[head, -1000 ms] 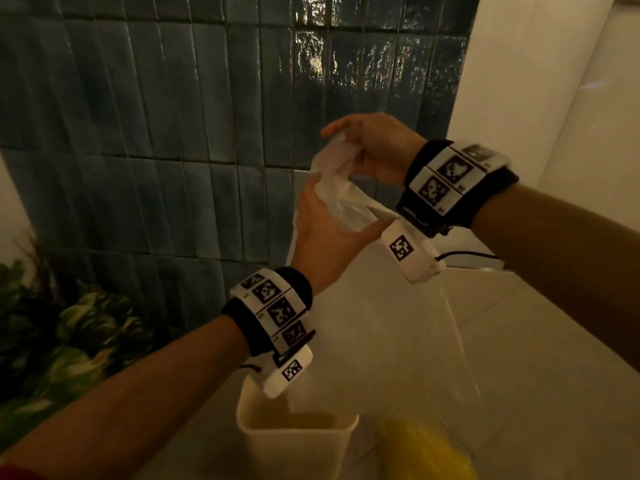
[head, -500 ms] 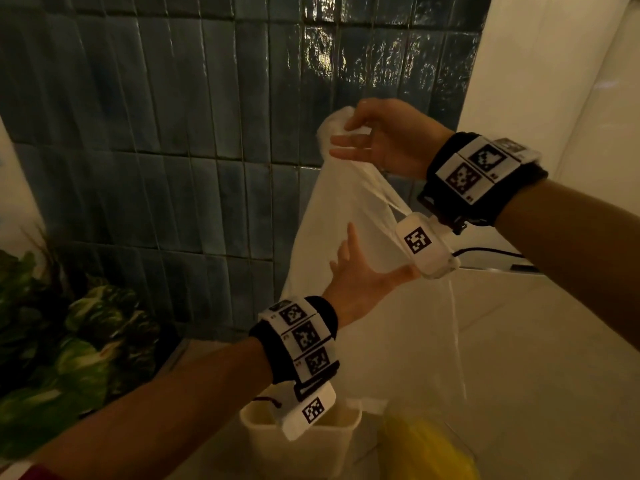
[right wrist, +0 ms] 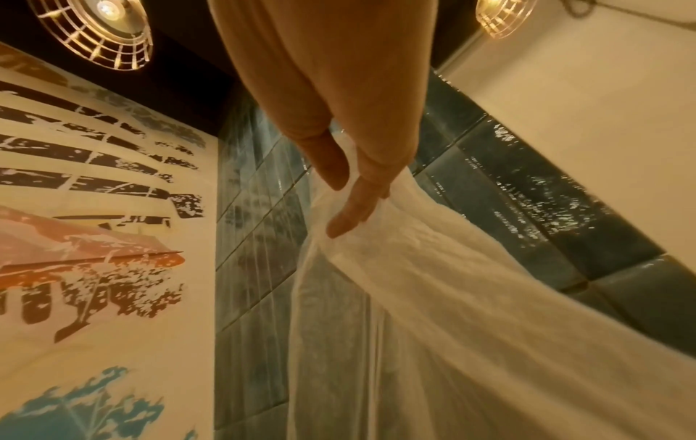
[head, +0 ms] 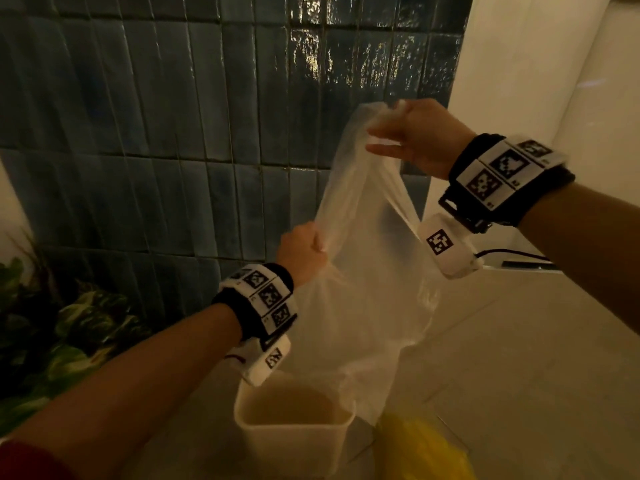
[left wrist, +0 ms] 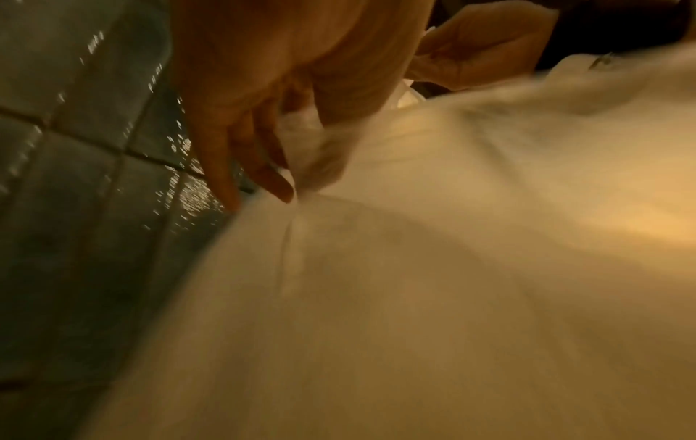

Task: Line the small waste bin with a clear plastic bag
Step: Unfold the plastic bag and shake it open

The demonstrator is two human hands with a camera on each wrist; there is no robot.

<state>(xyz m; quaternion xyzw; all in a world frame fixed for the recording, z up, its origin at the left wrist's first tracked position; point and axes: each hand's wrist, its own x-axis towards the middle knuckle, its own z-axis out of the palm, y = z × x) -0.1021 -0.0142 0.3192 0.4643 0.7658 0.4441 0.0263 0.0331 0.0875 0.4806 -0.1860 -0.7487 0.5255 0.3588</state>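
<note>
Head view shows the right hand (head: 415, 136) pinching the clear bag (head: 363, 271) high while the left hand (head: 301, 252) clenches its edge lower, probably to spread the mouth above the bin (head: 294, 434).

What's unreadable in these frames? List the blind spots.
- Bin: head view, floor of it too dim; the left wrist camera covers part of the rim.
- Yellow thing: head view, blurred, cut off by the bottom edge.
- Bag mouth: left wrist view too blurred to tell whether it is open.
- Left hand fingers: head view, hidden behind its own back.
</note>
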